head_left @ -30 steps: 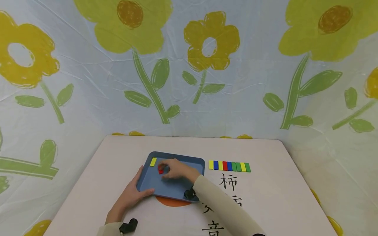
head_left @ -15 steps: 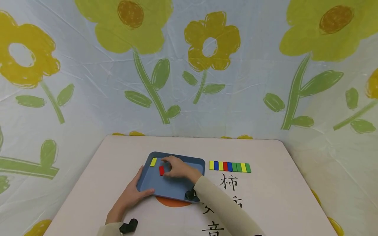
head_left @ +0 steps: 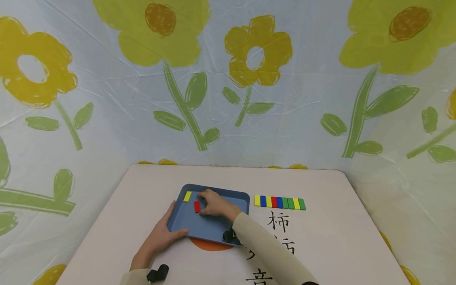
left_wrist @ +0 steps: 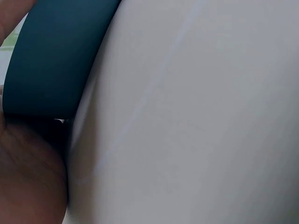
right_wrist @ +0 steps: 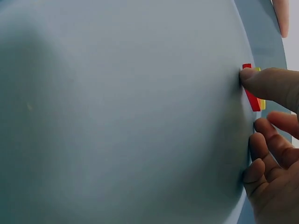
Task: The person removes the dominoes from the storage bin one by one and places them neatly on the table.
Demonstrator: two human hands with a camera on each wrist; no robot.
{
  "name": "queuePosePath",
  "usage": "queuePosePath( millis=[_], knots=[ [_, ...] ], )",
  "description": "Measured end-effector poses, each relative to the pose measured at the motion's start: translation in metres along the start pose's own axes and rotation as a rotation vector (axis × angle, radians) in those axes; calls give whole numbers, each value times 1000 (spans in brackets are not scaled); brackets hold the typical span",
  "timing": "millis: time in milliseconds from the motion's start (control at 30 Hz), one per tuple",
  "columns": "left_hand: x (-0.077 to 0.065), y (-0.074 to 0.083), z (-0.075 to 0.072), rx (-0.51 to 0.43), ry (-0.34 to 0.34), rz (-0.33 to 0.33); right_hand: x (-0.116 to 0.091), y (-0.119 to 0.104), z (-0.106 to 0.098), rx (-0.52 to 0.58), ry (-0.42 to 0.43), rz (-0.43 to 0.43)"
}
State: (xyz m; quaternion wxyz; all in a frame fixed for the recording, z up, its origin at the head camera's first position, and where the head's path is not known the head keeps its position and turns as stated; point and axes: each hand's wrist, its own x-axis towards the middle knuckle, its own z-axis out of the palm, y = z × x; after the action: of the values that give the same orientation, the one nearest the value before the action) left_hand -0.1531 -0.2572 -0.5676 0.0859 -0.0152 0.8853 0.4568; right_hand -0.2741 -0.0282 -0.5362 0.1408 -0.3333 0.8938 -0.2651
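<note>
On the table lies a blue tray (head_left: 213,227). My left hand (head_left: 162,233) grips its near left corner, thumb along the front rim and fingers against the left side; the left wrist view shows the tray wall (left_wrist: 60,60) close against the palm. Inside the tray, a red tile (head_left: 197,207) lies flat near a yellow tile (head_left: 187,196), which is farther back and left. Just right of the red tile is my right hand (head_left: 215,204), thumb and fingers apart. In the right wrist view its thumb overlaps the red tile (right_wrist: 255,101); whether they touch, I cannot tell.
Right of the tray, a row of several yellow, blue, red and green tiles (head_left: 280,202) lies side by side. Black characters (head_left: 278,221) mark the table in front of it. An orange shape (head_left: 210,244) shows partly under the tray's front edge. A flower-patterned cloth (head_left: 299,118) surrounds the table.
My right hand has let go of the red tile, now flat on the tray floor, and its fingers have spread and drawn slightly right. The left hand keeps its place on the tray.
</note>
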Motion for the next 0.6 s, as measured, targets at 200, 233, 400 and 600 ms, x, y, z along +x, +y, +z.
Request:
queuePosePath(
  millis=[200,233,400,600],
  knots=[
    [-1,0,0,-7,2,0,2,-3,1,-19,-18,-25],
    [-1,1,0,-3,2,1,2,-3,1,-20,-18,-29],
    [0,3,0,7,2,-5,1,-4,-1,-22,-23,-53],
    [-1,4,-1,6,1,-22,-2,-1,-12,-35,-36,-54]
  ],
)
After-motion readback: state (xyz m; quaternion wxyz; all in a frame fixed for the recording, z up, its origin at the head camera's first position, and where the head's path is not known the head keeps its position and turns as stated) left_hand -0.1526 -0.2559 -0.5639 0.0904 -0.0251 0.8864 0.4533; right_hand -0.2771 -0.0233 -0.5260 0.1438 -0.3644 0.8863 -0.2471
